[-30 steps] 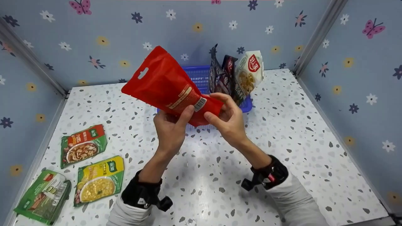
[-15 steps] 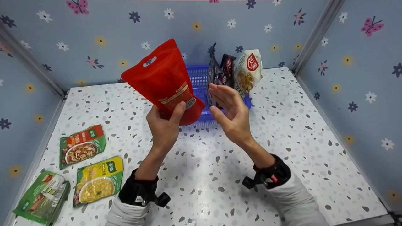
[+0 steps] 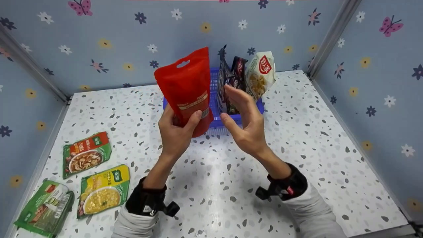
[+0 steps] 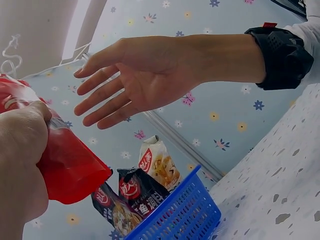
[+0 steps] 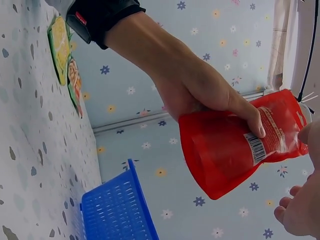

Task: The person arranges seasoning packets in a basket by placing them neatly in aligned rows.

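Note:
My left hand [image 3: 176, 132] grips the lower part of a red stand-up pouch [image 3: 186, 82], its thumb lying across the barcode side. The pouch stands nearly upright in the air before the blue basket [image 3: 216, 122], its hang hole at the top. To the right of it my right hand [image 3: 248, 125] is held up with fingers extended, apart from the pouch. In the left wrist view that right hand [image 4: 145, 75] shows an empty palm. Inside the basket's right side stand dark packets [image 3: 226, 89] and a white packet [image 3: 261, 76].
On the speckled table at left lie a red-and-green food packet [image 3: 87, 154], a yellow-and-green one [image 3: 104, 190] and a green packet [image 3: 46, 208]. Flower-patterned panels [image 3: 115, 43] enclose the back and sides.
My right hand has let go of the pouch and stands apart from it. The left hand has turned the pouch more upright and, lately, moved it right.

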The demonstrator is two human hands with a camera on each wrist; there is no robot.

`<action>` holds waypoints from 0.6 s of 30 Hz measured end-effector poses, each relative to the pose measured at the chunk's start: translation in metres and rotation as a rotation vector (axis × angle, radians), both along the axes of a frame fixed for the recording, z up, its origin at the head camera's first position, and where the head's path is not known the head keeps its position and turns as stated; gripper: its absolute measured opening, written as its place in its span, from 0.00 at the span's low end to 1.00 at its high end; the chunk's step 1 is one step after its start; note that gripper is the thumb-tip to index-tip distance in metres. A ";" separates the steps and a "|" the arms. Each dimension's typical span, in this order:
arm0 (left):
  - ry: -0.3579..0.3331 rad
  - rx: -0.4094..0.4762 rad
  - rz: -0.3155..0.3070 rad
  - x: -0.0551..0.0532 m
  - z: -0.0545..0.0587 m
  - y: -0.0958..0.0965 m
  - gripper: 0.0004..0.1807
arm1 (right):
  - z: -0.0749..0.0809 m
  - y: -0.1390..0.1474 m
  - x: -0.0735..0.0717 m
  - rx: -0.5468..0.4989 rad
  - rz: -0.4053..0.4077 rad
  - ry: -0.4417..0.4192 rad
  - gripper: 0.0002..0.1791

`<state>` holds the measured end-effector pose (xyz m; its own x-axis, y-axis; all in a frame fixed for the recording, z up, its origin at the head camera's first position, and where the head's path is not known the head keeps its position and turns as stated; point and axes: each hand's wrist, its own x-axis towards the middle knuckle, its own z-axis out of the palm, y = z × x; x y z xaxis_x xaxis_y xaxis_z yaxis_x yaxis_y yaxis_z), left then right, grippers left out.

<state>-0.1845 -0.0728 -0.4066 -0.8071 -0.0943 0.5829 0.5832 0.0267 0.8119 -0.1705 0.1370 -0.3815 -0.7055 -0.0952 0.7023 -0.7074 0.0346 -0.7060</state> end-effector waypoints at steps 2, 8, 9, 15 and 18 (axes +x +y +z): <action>0.028 -0.005 -0.011 -0.002 -0.001 0.000 0.30 | 0.001 -0.001 0.001 0.002 -0.005 -0.007 0.34; 0.141 -0.062 0.074 -0.007 -0.003 -0.001 0.25 | 0.008 -0.009 0.004 -0.011 -0.019 -0.026 0.34; 0.165 -0.080 0.110 -0.008 -0.003 -0.001 0.23 | 0.009 -0.011 0.005 -0.018 -0.018 -0.027 0.34; 0.315 -0.189 0.345 -0.011 -0.004 0.000 0.24 | 0.013 -0.025 0.009 -0.053 0.007 -0.050 0.36; 0.381 -0.248 0.441 -0.011 -0.006 0.001 0.26 | 0.012 -0.030 0.012 -0.067 0.027 -0.091 0.39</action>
